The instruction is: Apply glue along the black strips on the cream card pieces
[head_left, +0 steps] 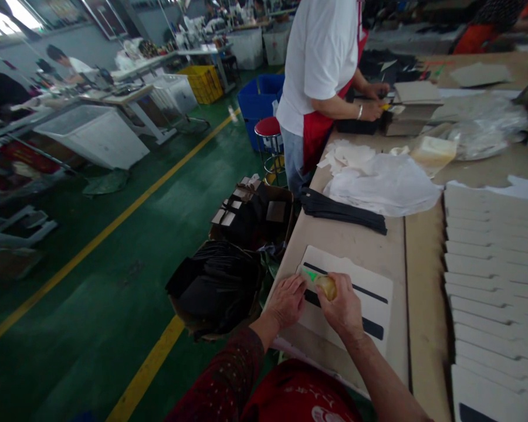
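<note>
Gripping a translucent amber lump (326, 287) in the curled fingers of the right hand (341, 306), a seated person works at a long beige workbench (425, 305). The left hand (286, 302) lies open and palm down, just beside the right, on a white card (352, 281) that has two black strips across it. A bright green sliver (310, 275) shows on the card at the lump's edge; it is too small to identify. The person's left arm wears a dark red patterned sleeve (222, 375), and the right forearm is bare.

Taking the hands as the clock's centre, a long overlapping row of white cards (493, 281) runs along the bench at 3 o'clock. A bundle of black strips (343, 211) and a crumpled white cloth (382, 184) lie at 12 o'clock. Farther along at 1 o'clock, a co-worker (319, 70) in a white T-shirt and red apron stands at the bench, with both hands (373, 99) at a stack of cards (416, 108). At 10 o'clock, an open box of black pieces (253, 211) sits on the green floor, and a black plastic bag (215, 287) sits at 9 o'clock.
</note>
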The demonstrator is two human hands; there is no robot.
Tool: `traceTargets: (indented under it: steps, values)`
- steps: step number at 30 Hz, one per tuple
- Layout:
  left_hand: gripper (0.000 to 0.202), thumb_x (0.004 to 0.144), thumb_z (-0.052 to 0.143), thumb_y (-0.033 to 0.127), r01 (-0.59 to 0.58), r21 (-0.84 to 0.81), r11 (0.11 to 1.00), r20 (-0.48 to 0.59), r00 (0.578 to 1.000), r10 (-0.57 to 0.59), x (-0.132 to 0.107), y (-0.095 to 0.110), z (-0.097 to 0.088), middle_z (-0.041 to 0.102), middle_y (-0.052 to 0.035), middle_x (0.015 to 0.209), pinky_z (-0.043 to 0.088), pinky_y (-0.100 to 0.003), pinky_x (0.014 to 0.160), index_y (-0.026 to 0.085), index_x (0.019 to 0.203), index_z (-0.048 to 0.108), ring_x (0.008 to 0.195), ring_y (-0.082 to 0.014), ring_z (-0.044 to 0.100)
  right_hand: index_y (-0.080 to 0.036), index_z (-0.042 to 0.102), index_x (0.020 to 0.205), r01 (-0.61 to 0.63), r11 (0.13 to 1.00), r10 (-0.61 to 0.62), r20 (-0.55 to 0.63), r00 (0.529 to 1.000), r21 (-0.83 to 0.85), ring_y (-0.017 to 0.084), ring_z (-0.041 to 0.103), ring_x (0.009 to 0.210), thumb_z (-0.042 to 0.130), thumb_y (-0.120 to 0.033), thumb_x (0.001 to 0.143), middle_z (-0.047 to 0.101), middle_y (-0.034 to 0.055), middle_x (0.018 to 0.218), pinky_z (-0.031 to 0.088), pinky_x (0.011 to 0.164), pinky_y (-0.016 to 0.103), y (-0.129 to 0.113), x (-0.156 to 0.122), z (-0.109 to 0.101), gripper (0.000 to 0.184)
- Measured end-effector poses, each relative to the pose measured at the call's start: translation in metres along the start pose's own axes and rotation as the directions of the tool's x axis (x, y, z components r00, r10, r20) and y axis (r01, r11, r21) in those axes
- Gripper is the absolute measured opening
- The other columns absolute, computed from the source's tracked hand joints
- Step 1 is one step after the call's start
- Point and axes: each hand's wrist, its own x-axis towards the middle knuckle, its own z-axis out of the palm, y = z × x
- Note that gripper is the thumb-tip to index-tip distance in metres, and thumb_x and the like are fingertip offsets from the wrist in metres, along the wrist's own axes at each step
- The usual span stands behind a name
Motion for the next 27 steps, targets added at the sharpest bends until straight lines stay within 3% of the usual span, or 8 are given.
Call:
traceTargets:
  steps: [14,27]
  values:
    - [0.047,0.091,0.052,0.026,0.006,0.002,1.000,0.010,1.000,-0.006,0.000,-0.001,0.000,0.054,-0.0108,0.142,0.040,-0.046,0.111,0.017,0.137,0.051,0.133,-0.0287,0.046,-0.021,0.053,0.102,0.124,0.992,-0.123,0.050,0.991,-0.021,0.022,0.057,0.085,0.057,-0.039,0.092,0.056,0.0062,0.096,0.048,0.070,0.034,0.002,0.013,0.005,0.022]
    - [0.048,0.092,0.050,0.025,-0.010,0.013,1.000,-0.008,1.000,0.010,-0.001,-0.002,0.003,0.052,-0.0105,0.144,0.038,-0.046,0.112,0.017,0.139,0.049,0.134,-0.0285,0.045,-0.021,0.053,0.098,0.093,0.990,-0.076,0.159,0.984,-0.105,0.019,0.056,0.081,0.055,-0.032,0.092,0.055,0.0046,0.096,0.043,0.068,0.031,-0.004,0.017,-0.002,0.013]
